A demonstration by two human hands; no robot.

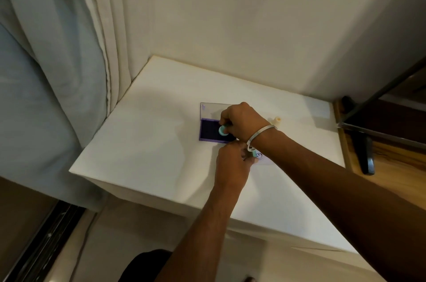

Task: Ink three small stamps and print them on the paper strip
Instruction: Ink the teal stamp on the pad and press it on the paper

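A purple ink pad [208, 130] lies open on the white table [149, 143], its clear lid [211, 109] folded back. My right hand [242, 120] grips a small teal stamp [223, 130] and holds it on the dark pad. My left hand [231, 166] sits just in front of the pad, fingers closed around another small teal stamp [253, 154] beside the paper strip [262, 159]. A smiley print [259, 156] shows on the strip. A cream stamp [277, 120] stands upright behind my right wrist. Most of the strip is hidden by my arms.
The table stands in a corner against a cream wall [253, 28], with curtains [57, 62] at the left. A dark metal bar [368, 101] and a black object [365, 154] lie on the wooden surface to the right. The floor is below the table's front edge.
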